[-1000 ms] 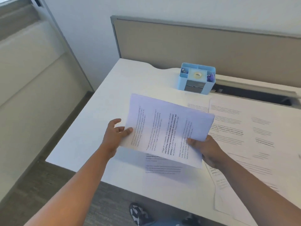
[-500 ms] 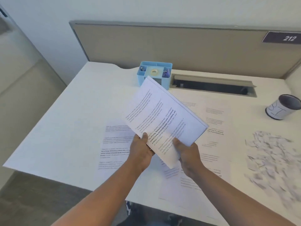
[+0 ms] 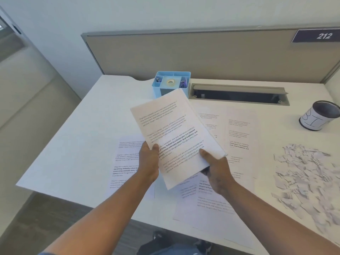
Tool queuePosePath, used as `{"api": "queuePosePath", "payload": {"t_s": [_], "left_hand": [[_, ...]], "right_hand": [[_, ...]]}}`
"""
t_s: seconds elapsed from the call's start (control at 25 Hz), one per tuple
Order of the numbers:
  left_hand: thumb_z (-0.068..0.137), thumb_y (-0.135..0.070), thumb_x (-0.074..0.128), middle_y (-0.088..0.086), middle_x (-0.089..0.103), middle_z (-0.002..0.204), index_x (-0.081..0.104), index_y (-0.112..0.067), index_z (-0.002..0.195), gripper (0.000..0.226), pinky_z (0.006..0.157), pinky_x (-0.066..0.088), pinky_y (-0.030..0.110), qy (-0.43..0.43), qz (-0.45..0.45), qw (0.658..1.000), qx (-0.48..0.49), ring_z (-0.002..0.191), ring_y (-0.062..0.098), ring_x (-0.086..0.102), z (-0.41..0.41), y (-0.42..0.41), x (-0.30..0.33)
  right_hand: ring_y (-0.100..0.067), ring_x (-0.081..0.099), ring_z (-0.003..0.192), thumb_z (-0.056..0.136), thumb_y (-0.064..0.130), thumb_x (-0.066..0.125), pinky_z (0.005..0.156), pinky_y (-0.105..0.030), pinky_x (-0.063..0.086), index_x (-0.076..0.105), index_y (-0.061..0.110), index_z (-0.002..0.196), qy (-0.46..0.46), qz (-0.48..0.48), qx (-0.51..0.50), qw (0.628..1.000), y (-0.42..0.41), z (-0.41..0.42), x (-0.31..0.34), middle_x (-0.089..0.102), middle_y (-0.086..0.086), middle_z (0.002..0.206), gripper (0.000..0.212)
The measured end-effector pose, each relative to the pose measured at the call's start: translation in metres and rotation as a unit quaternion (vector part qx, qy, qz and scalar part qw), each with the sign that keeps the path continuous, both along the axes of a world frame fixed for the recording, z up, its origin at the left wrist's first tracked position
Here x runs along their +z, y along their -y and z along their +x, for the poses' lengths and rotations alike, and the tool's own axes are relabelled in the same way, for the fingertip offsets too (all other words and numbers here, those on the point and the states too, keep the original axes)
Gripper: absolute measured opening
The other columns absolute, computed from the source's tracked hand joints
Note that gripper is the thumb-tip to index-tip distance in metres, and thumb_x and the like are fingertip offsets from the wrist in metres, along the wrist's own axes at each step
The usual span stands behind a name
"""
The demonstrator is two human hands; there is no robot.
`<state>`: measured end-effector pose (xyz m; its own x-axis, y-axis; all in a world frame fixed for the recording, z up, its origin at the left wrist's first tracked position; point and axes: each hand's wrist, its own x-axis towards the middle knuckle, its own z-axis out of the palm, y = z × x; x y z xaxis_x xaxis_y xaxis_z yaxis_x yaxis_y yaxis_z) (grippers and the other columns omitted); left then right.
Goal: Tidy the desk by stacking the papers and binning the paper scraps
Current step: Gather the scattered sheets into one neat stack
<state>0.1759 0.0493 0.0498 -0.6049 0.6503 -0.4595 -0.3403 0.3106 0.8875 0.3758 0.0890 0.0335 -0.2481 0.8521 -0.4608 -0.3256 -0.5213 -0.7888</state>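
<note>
While gathering loose sheets, holding a small stack of papers (image 3: 176, 137) above the desk (image 3: 73, 144), tilted up for squaring edges, probably. Left hand (image 3: 149, 162) gripping the stack's lower left edge, thumb on top; right hand (image 3: 215, 168) pinching the lower right corner, thumb on top, fingers under. Gripping both near corners likely for keeping sheets aligned. More printed sheets (image 3: 237, 129) lying flat and spread on the desk beneath, not yet collected. Paper scraps (image 3: 305, 173) sitting heaped at far right, near the dark cup (image 3: 318, 115), unbinned. Blue organizer (image 3: 171, 83) standing just behind the stack.
</note>
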Motion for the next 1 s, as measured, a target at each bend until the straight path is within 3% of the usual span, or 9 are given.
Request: {"api": "queuePosePath", "payload": {"t_s": [0.16,0.24,0.32,0.48,0.68,1.0], "left_hand": [[0.108,-0.01,0.046,-0.002,0.073,0.12,0.062,-0.025,0.118,0.024,0.102,0.054,0.053,-0.044,-0.009,0.998,-0.041,0.112,0.024,0.069,-0.021,0.006,-0.002],[0.108,-0.01,0.046,-0.001,0.074,0.12,0.062,-0.021,0.123,0.025,0.099,0.056,0.052,-0.048,-0.006,0.996,-0.071,0.111,0.024,0.07,-0.027,0.012,-0.001],[0.108,-0.008,0.046,-0.001,0.075,0.118,0.062,-0.021,0.122,0.025,0.094,0.058,0.048,-0.055,0.002,0.993,-0.108,0.11,0.024,0.071,-0.031,0.02,-0.001],[0.108,-0.008,0.046,0.001,0.076,0.114,0.062,-0.02,0.123,0.025,0.091,0.06,0.046,-0.067,-0.004,0.985,-0.161,0.104,0.024,0.074,-0.039,0.041,-0.002],[0.108,-0.01,0.046,0.001,0.077,0.114,0.062,-0.021,0.125,0.026,0.095,0.058,0.05,-0.065,-0.004,0.976,-0.207,0.104,0.023,0.074,-0.057,0.079,-0.01],[0.109,-0.012,0.045,-0.001,0.077,0.114,0.061,-0.024,0.121,0.024,0.092,0.06,0.048,-0.059,-0.006,0.968,-0.246,0.103,0.021,0.075,-0.063,0.106,-0.02]], "right_hand": [[-0.026,0.06,0.079,0.099,0.016,0.059,0.057,-0.03,0.046,0.07,0.012,0.11,-0.012,-0.035,0.011,0.999,-0.021,0.024,-0.004,0.073,-0.009,0.094,0.017],[-0.031,0.066,0.088,0.099,0.016,0.061,0.065,-0.034,0.051,0.07,0.006,0.118,-0.002,-0.03,0.067,0.997,-0.023,0.027,-0.004,0.074,-0.014,0.106,0.023],[-0.033,0.071,0.104,0.097,0.016,0.063,0.082,-0.042,0.058,0.066,0.003,0.124,0.003,-0.016,0.122,0.992,-0.019,0.024,-0.001,0.074,-0.016,0.119,0.03],[-0.037,0.068,0.116,0.091,0.015,0.071,0.102,-0.054,0.053,0.064,0.007,0.131,0.012,-0.024,0.166,0.986,-0.003,0.011,0.0,0.072,-0.015,0.126,0.042],[-0.038,0.066,0.119,0.085,0.013,0.074,0.104,-0.055,0.051,0.064,0.005,0.131,0.028,-0.045,0.167,0.985,0.034,-0.002,-0.003,0.072,-0.015,0.124,0.048],[-0.035,0.069,0.116,0.095,0.015,0.069,0.104,-0.058,0.051,0.068,0.011,0.128,0.071,-0.052,0.176,0.98,0.066,-0.002,-0.012,0.073,-0.012,0.123,0.034]]}}
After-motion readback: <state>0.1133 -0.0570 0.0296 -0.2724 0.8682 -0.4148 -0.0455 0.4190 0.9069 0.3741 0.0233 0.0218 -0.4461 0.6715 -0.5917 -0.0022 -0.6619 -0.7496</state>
